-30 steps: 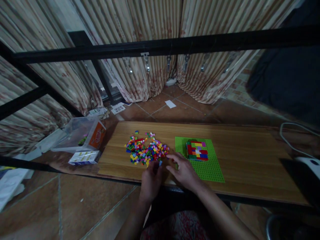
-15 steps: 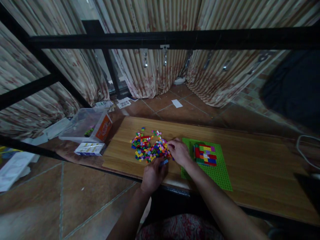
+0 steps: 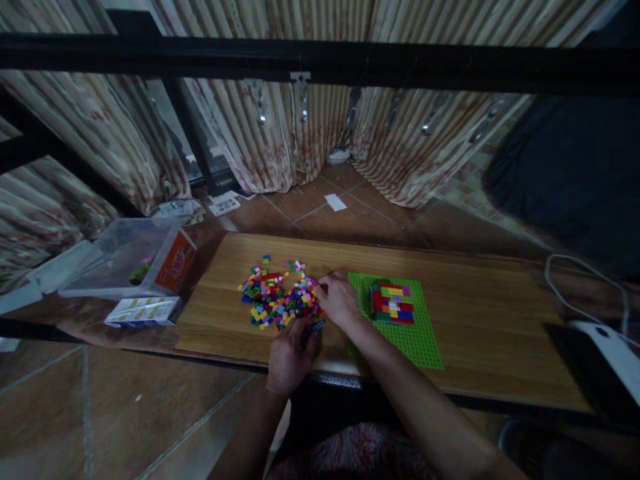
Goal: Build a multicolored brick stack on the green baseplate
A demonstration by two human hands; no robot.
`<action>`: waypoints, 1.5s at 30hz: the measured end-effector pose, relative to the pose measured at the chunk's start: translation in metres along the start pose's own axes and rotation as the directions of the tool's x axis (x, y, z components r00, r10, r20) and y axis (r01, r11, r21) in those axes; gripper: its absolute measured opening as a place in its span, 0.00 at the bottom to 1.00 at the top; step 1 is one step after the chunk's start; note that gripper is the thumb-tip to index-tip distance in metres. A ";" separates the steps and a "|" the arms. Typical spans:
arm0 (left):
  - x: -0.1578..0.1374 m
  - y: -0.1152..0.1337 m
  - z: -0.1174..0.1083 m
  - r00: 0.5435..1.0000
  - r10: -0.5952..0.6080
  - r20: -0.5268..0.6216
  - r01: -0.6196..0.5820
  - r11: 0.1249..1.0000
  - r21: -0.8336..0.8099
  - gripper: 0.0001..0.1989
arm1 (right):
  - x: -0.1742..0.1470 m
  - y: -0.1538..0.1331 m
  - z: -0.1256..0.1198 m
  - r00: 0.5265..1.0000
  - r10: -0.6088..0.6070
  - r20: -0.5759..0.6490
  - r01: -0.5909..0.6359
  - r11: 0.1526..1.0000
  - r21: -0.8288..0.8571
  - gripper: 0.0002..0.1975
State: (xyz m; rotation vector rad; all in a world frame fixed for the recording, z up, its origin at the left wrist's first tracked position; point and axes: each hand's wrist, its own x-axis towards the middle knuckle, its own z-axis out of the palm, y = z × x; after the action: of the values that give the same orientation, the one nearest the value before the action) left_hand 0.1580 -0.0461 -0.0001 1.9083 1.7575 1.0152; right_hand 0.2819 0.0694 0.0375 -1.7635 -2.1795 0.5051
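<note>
A loose pile of small multicoloured toy bricks [image 3: 280, 300] lies on the wooden board. My left hand [image 3: 291, 353] is closed at the near edge of the pile, with a blue brick [image 3: 319, 325] poking out at its fingertips. At the pile's right edge, my right hand [image 3: 340, 300] has its fingers bent together among the bricks; what they pinch is too small to make out. Just right of that hand lies a green studded baseplate [image 3: 420, 333]. A built block of red, yellow, blue and white bricks [image 3: 393, 303] sits on it.
The wooden board [image 3: 490, 320] rests low above a tiled floor. To the left stand a clear plastic bin [image 3: 125, 253] with an orange label and a small white box [image 3: 144, 311]. A black-and-white device [image 3: 607, 353] and a white cable [image 3: 585, 303] are at right.
The view has turned, so the whole scene sits further left. Both hands stay by the pile in nearly the same poses, and the built block looks unchanged.
</note>
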 end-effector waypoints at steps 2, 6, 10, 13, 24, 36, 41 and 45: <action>0.000 -0.001 0.001 1.000 0.007 0.000 -0.007 1.000 -0.014 0.10 | 0.002 -0.004 0.001 0.999 0.038 0.019 -0.038 0.999 -0.002 0.10; 0.001 -0.001 0.001 1.000 0.018 -0.006 -0.018 1.000 -0.021 0.10 | 0.005 -0.006 0.003 0.996 0.079 0.036 -0.080 0.996 0.034 0.10; 0.002 0.000 0.000 0.999 0.024 -0.022 -0.024 1.000 -0.005 0.11 | 0.003 -0.004 0.005 0.997 0.073 0.037 -0.075 0.995 0.061 0.10; 0.002 0.000 0.000 0.999 0.019 -0.029 -0.019 1.000 -0.001 0.10 | 0.000 0.001 0.006 0.999 0.027 0.029 -0.030 0.994 0.109 0.09; -0.002 -0.001 0.001 1.000 -0.003 -0.003 0.003 1.000 0.008 0.11 | -0.010 0.025 0.001 0.996 -0.092 0.011 0.085 0.959 0.271 0.09; -0.002 0.003 0.001 1.000 -0.005 0.003 0.005 1.000 0.013 0.09 | -0.020 0.017 0.001 0.983 -0.185 0.019 0.174 0.952 0.250 0.07; -0.001 0.002 0.000 1.000 0.019 -0.004 -0.019 1.000 0.003 0.10 | -0.027 0.007 0.005 0.980 -0.197 0.021 0.189 0.961 0.204 0.06; 0.000 0.001 0.000 0.999 0.033 -0.013 -0.032 0.999 0.009 0.10 | -0.030 0.000 0.004 0.976 -0.217 0.011 0.209 0.951 0.228 0.07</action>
State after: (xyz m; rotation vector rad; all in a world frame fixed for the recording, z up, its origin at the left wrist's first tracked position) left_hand 0.1582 -0.0463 0.0006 1.9456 1.7463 1.0358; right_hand 0.2866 0.0402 0.0332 -1.3929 -2.2030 0.7040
